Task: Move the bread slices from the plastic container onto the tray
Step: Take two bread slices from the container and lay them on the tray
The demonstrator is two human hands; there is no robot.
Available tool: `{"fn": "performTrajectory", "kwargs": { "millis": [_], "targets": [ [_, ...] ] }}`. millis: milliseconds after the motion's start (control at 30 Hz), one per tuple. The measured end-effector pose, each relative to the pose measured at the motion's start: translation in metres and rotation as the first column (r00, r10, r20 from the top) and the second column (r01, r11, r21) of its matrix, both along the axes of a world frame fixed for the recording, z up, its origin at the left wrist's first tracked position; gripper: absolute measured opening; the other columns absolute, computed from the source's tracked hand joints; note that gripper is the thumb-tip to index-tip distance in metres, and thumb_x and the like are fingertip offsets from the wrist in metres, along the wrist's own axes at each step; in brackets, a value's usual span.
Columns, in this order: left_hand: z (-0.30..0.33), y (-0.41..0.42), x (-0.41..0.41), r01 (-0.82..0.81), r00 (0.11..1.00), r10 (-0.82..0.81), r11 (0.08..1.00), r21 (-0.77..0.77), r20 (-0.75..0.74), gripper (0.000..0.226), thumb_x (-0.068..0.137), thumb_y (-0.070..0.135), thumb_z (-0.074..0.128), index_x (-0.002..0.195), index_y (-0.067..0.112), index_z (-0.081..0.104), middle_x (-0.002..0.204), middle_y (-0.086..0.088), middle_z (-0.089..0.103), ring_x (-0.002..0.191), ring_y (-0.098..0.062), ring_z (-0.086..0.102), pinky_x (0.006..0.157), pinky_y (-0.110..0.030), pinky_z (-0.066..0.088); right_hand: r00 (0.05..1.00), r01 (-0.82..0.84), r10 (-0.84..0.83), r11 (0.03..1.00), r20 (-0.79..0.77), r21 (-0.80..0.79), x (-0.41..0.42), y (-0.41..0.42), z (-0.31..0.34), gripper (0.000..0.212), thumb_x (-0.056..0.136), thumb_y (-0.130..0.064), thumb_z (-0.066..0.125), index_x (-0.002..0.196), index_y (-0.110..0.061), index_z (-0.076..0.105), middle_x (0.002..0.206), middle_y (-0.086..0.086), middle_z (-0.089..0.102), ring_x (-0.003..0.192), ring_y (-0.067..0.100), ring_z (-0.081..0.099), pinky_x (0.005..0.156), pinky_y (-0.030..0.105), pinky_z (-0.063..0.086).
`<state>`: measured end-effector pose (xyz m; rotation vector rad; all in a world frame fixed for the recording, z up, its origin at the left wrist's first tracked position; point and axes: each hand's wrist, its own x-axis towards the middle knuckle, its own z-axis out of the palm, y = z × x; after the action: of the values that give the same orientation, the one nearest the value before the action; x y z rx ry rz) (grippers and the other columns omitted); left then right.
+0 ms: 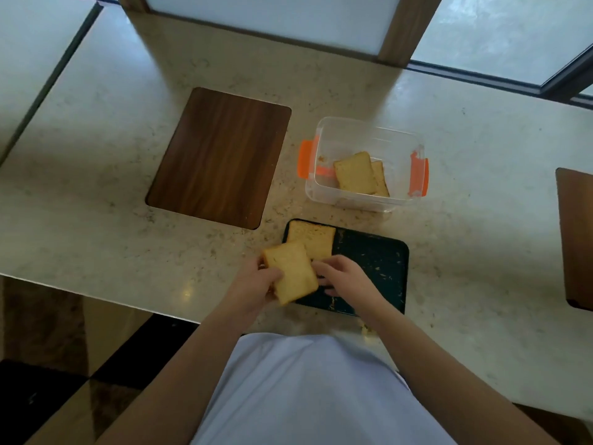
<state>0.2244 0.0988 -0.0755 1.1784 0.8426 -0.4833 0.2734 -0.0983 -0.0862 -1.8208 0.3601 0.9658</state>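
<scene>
Partway done: one golden toasted bread slice (310, 240) lying on dark rectangular tray (378, 261); second slice (290, 271) pinched by left hand (256, 282), right hand (341, 277) fingers loosely curled, steadying; two slices (361, 173) left in clear plastic container (365, 133) on tabletop (112, 220).

Soft daylight from frosted windows (272, 14) ahead (edges bowed, slightly blurry).

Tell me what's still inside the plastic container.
Two bread slices lie overlapping in the plastic container, the upper one covering most of the lower, plus a few crumbs. Whether a third slice hides beneath them cannot be seen.
</scene>
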Motion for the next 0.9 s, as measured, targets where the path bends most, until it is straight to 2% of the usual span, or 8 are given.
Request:
{"fn": "performTrajectory", "kwargs": {
  "millis": [100, 167, 267, 367, 467, 567, 733, 900],
  "targets": [
    [-0.002, -0.017, 0.005, -0.102, 0.995, 0.103, 0.984, -0.146, -0.004, 0.048, 0.092, -0.011, 0.053, 0.136, 0.006, 0.046, 0.13, -0.016, 0.056, 0.112, -0.035, 0.06, 0.068, -0.042, 0.061, 0.847, 0.466, -0.371, 0.864, -0.382, 0.193, -0.02, -0.009, -0.003, 0.04, 0.088, -0.038, 0.076, 0.117, -0.013, 0.065, 0.106, 0.008, 0.077, 0.092, 0.018, 0.076, 0.073, 0.033, 0.062],
    [-0.006, -0.022, 0.008, -0.116, 0.993, 0.119, 0.982, -0.15, 0.011, 0.052, 0.09, -0.013, 0.055, 0.138, 0.004, 0.043, 0.135, -0.018, 0.053, 0.116, -0.036, 0.058, 0.075, -0.045, 0.061, 0.78, 0.571, -0.425, 0.784, -0.459, 0.244, -0.028, -0.011, -0.002, 0.031, 0.09, -0.027, 0.075, 0.112, -0.009, 0.066, 0.09, 0.007, 0.08, 0.083, 0.019, 0.078, 0.072, 0.032, 0.061],
    [-0.008, -0.026, 0.01, 0.001, 0.997, -0.001, 1.0, -0.003, 0.081, 0.061, 0.084, -0.011, 0.066, 0.133, 0.018, 0.044, 0.132, -0.013, 0.051, 0.116, -0.034, 0.057, 0.085, -0.05, 0.059, 0.825, 0.536, -0.428, 0.798, -0.369, 0.274, -0.03, -0.017, 0.001, 0.027, 0.09, -0.021, 0.074, 0.113, -0.007, 0.067, 0.097, 0.011, 0.079, 0.088, 0.021, 0.077, 0.074, 0.03, 0.06],
    [-0.007, -0.025, 0.01, 0.177, 0.965, -0.212, 0.96, 0.215, 0.153, 0.052, 0.083, 0.0, 0.072, 0.116, 0.035, 0.052, 0.123, -0.004, 0.054, 0.108, -0.024, 0.061, 0.076, -0.035, 0.062, 0.875, 0.473, -0.426, 0.853, -0.232, 0.219, -0.025, -0.02, 0.004, 0.028, 0.092, -0.021, 0.073, 0.116, -0.009, 0.066, 0.108, 0.012, 0.074, 0.094, 0.02, 0.075, 0.076, 0.03, 0.06],
    [-0.011, -0.02, 0.007, 0.196, 0.956, -0.245, 0.942, 0.271, 0.16, 0.029, 0.09, 0.009, 0.069, 0.108, 0.028, 0.056, 0.119, -0.006, 0.059, 0.104, -0.021, 0.064, 0.078, -0.032, 0.061, 0.907, 0.419, -0.407, 0.897, -0.108, 0.139, -0.021, -0.021, 0.003, 0.032, 0.091, -0.022, 0.074, 0.118, -0.012, 0.062, 0.112, 0.008, 0.07, 0.099, 0.02, 0.072, 0.082, 0.031, 0.061],
    [-0.017, -0.014, 0.004, 0.204, 0.955, -0.261, 0.92, 0.334, 0.138, 0.017, 0.092, 0.014, 0.067, 0.104, 0.024, 0.06, 0.114, -0.003, 0.062, 0.1, -0.018, 0.065, 0.079, -0.029, 0.059, 0.924, 0.383, -0.382, 0.922, -0.026, 0.057, -0.015, -0.02, 0.001, 0.029, 0.089, -0.023, 0.077, 0.112, -0.016, 0.061, 0.108, 0.005, 0.069, 0.096, 0.018, 0.07, 0.078, 0.03, 0.06],
    [-0.018, -0.01, 0.001, 0.179, 0.963, -0.25, 0.875, 0.45, 0.104, 0.024, 0.087, 0.019, 0.072, 0.108, 0.025, 0.06, 0.099, -0.003, 0.066, 0.09, -0.018, 0.065, 0.07, -0.029, 0.052, 0.954, 0.287, -0.288, 0.958, 0.078, 0.019, -0.011, -0.014, -0.004, 0.024, 0.09, -0.025, 0.075, 0.109, -0.019, 0.062, 0.106, 0.001, 0.068, 0.094, 0.015, 0.068, 0.073, 0.027, 0.058],
    [-0.016, -0.007, 0.001, 0.267, 0.945, -0.324, 0.849, 0.455, 0.05, 0.029, 0.089, 0.02, 0.071, 0.116, 0.018, 0.063, 0.098, -0.008, 0.067, 0.087, -0.022, 0.067, 0.077, -0.038, 0.059, 0.971, 0.237, -0.236, 0.971, 0.039, -0.015, -0.008, -0.015, -0.009, 0.028, 0.09, -0.025, 0.074, 0.114, -0.019, 0.06, 0.109, 0.0, 0.066, 0.098, 0.016, 0.067, 0.071, 0.026, 0.058]
  ]
}}
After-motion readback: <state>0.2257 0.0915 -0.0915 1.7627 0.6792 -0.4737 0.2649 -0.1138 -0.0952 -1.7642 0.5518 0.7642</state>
